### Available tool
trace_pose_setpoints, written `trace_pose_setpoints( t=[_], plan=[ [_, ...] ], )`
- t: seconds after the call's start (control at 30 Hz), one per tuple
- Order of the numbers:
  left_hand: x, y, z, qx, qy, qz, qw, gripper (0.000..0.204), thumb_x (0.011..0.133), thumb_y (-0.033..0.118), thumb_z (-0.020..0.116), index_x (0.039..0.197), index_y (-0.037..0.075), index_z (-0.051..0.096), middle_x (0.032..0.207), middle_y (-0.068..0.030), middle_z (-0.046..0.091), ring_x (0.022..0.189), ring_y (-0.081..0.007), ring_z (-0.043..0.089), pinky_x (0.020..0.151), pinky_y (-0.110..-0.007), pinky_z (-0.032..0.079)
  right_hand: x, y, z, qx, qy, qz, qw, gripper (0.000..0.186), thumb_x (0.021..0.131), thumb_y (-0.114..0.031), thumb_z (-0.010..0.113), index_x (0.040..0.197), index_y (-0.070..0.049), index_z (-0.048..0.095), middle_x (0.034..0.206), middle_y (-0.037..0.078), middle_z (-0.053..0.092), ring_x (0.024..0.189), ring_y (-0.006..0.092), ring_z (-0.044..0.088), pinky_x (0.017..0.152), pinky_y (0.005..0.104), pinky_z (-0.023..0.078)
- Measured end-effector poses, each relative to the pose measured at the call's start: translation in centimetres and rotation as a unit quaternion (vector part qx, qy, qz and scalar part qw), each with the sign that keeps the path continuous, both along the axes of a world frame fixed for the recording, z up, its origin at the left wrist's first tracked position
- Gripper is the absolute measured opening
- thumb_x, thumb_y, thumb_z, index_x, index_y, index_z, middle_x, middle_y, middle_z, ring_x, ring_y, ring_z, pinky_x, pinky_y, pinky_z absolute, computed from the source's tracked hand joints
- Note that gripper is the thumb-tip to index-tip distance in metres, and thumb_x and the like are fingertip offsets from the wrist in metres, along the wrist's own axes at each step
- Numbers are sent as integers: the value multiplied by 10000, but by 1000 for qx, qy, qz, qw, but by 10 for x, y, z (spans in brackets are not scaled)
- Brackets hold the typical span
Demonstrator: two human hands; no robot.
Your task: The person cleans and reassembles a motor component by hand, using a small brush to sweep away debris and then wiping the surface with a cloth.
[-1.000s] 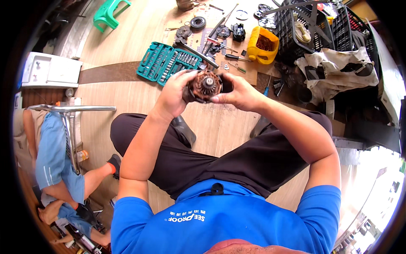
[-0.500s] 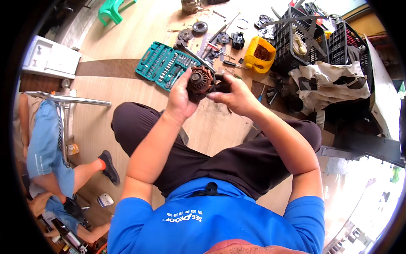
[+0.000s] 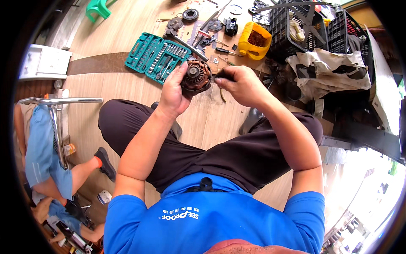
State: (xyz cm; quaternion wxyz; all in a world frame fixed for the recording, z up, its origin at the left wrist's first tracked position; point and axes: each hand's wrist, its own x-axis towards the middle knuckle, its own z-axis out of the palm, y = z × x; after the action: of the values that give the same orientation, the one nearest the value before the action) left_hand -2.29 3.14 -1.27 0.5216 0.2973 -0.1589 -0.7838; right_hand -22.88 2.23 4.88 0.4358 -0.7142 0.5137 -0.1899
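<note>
A round alternator core (image 3: 195,75) with copper windings, dark fins and a central shaft is held up above the floor between my knees. My left hand (image 3: 174,94) is closed around its left side, thumb along the edge. At its right edge, my right hand (image 3: 244,86) is closed in a pinch around something dark and thin, mostly hidden by the fingers. A narrow tip reaches from the pinch to the windings. Below the fingers shows a thin curved handle (image 3: 223,95); whether it belongs to the pinched thing, I cannot tell.
Beyond my hands lies an open green socket set (image 3: 146,53). A screwdriver (image 3: 227,51), a pulley (image 3: 190,15) and several metal parts lie about the floor. A cut yellow jug (image 3: 249,53) and black crates (image 3: 275,36) stand right. Another person's leg (image 3: 86,171) is at left.
My right hand has drawn slightly away from the alternator core, uncovering its right edge. The core has tilted a little in my left hand. The whole view has shifted slightly.
</note>
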Motion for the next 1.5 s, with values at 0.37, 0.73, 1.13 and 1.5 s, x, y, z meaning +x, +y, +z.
trace_pose_setpoints(
  t=[0.37,0.73,1.13,1.5],
  plan=[
    [14,-1,-11,28,-38,103,994,319,1022,290,449,1143,26,579,1060,-121,674,919,-236,679,792,-422,578,27,30,-22,12,5,205,979,223,895,-218,647,922,3,671,776,217,626,712,368,618,660,400,491],
    [35,1,-9,31,6,56,998,405,1020,342,397,1218,35,570,1158,-128,651,1022,-291,652,914,-529,519,-22,-16,-67,-103,273,25,956,181,867,-222,601,870,-60,681,875,191,671,874,364,654,777,462,521],
    [32,1,6,47,96,37,994,479,986,401,420,1263,30,543,1232,-191,600,1111,-378,596,934,-497,503,-32,-21,-25,-172,203,-59,962,244,899,-265,612,849,-26,621,838,193,649,843,383,628,735,466,491],
    [36,-1,0,-10,30,67,997,475,994,394,386,1253,35,557,1210,-163,622,1092,-347,614,923,-504,508,-33,-11,18,-301,100,-76,945,239,884,-212,642,791,-6,566,739,178,591,732,383,594,634,440,460]
  ],
)
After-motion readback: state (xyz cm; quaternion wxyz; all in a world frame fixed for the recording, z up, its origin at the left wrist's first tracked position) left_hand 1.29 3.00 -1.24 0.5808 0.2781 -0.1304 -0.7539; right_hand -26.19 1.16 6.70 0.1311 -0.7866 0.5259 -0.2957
